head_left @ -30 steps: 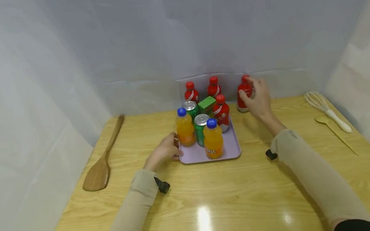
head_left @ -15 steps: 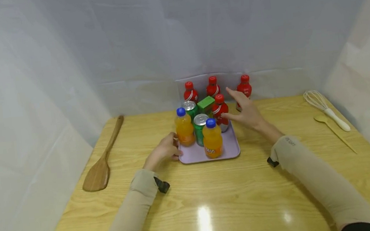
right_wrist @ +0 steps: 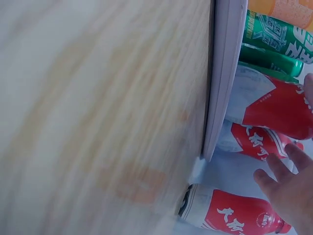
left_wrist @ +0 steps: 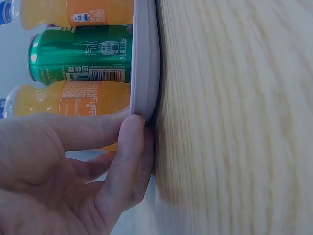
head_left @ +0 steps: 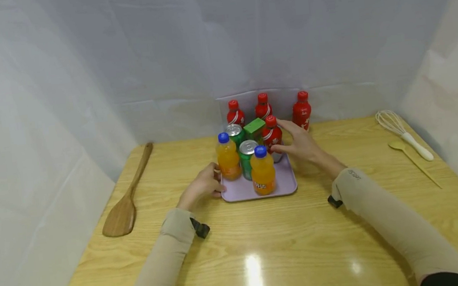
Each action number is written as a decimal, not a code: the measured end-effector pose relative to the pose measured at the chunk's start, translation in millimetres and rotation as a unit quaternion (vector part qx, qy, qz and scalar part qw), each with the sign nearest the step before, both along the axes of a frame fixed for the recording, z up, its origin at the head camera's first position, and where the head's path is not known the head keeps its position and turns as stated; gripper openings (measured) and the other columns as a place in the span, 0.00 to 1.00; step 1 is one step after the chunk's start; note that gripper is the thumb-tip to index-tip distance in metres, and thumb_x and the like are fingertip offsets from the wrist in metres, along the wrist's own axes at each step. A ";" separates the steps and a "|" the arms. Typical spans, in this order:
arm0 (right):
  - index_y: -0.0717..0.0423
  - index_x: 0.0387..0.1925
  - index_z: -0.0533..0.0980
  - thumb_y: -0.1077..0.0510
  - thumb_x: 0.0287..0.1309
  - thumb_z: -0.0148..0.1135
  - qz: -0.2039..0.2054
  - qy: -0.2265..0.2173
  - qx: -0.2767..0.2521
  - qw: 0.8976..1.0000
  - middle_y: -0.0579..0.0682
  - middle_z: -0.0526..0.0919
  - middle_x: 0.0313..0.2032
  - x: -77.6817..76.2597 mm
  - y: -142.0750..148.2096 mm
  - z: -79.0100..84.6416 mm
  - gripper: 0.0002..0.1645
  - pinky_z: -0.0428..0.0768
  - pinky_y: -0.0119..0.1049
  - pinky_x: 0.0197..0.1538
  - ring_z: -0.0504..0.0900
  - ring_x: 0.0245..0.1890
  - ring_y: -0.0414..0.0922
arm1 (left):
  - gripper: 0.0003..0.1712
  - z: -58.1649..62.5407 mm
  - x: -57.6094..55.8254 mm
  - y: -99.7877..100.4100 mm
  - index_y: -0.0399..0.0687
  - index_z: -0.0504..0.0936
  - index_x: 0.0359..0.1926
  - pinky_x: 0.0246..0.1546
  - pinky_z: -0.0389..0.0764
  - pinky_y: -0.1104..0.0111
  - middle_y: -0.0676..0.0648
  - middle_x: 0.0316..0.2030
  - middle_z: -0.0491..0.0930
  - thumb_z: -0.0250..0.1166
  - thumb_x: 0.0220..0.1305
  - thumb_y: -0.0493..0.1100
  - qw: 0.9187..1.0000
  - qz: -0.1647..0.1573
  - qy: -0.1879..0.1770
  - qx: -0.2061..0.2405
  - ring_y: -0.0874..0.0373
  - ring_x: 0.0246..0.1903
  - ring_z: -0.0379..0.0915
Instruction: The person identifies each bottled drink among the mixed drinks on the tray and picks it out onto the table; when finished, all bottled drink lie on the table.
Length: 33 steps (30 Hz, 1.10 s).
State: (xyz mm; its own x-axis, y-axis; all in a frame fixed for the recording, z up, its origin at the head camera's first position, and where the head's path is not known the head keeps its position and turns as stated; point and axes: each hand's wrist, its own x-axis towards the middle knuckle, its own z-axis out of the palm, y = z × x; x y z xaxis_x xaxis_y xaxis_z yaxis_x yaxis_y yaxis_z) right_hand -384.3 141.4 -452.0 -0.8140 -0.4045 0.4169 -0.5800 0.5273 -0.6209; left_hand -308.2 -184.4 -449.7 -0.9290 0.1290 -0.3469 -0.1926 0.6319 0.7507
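Observation:
My left hand (head_left: 204, 184) pinches the near-left rim of a lilac tray (head_left: 238, 193) between thumb and fingers, as the left wrist view shows close up. Upright on the tray are two orange soda bottles (head_left: 263, 176) with blue caps, two green soda cans (head_left: 246, 164), a green box (head_left: 254, 126) and a red-capped red bottle (head_left: 271, 135). My right hand (head_left: 301, 144) is at this red bottle, thumb in front and spread fingers behind. In the right wrist view, its fingers (right_wrist: 279, 169) are extended, with the thumb (right_wrist: 308, 88) overlapping the bottle's upper part.
Two more red bottles (head_left: 263, 107) rise behind the cans and box. Another red bottle (head_left: 302, 112) stands right of the tray near the back wall. A wooden spatula (head_left: 125, 208) lies on the left; a whisk (head_left: 408, 139) and a yellow spoon (head_left: 415, 162) lie on the right.
My right hand has come away from the red bottle standing on the right and moved left to the red bottle on the tray. The left hand stays at the rim.

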 end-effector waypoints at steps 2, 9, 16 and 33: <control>0.56 0.79 0.64 0.52 0.59 0.79 0.000 -0.008 -0.001 1.000 0.59 0.70 0.76 -0.2 -1.6 0.2 0.52 0.65 0.60 0.82 0.68 0.77 0.59 | 0.35 0.4 0.0 -0.4 0.35 0.64 0.67 0.29 0.88 0.72 0.37 0.53 0.71 0.69 0.63 0.25 1.000 0.000 -0.002 0.001 0.53 0.37 0.75; 0.56 0.77 0.66 0.49 0.62 0.77 -0.025 -0.034 -0.008 0.999 0.59 0.73 0.74 -1.1 -6.4 1.3 0.48 0.70 0.60 0.79 0.71 0.75 0.59 | 0.36 1.2 -0.1 -0.7 0.35 0.64 0.68 0.28 0.87 0.73 0.37 0.53 0.71 0.70 0.62 0.25 1.000 0.001 -0.001 0.003 0.53 0.37 0.75; 0.55 0.74 0.70 0.52 0.60 0.79 -0.028 -0.042 -0.023 0.998 0.58 0.77 0.71 2.2 -7.0 6.4 0.44 0.69 0.61 0.79 0.74 0.73 0.59 | 0.35 2.3 0.7 -0.3 0.35 0.64 0.67 0.29 0.88 0.73 0.36 0.54 0.71 0.70 0.63 0.25 1.000 0.000 0.002 0.004 0.53 0.37 0.76; 0.51 0.71 0.74 0.56 0.60 0.78 -0.005 -0.070 -0.095 0.993 0.58 0.81 0.66 17.8 -6.8 17.0 0.39 0.82 0.63 0.67 0.82 0.63 0.61 | 0.34 6.3 4.7 0.6 0.36 0.64 0.67 0.34 0.90 0.69 0.36 0.55 0.71 0.69 0.64 0.26 1.000 0.000 -0.006 0.004 0.52 0.40 0.76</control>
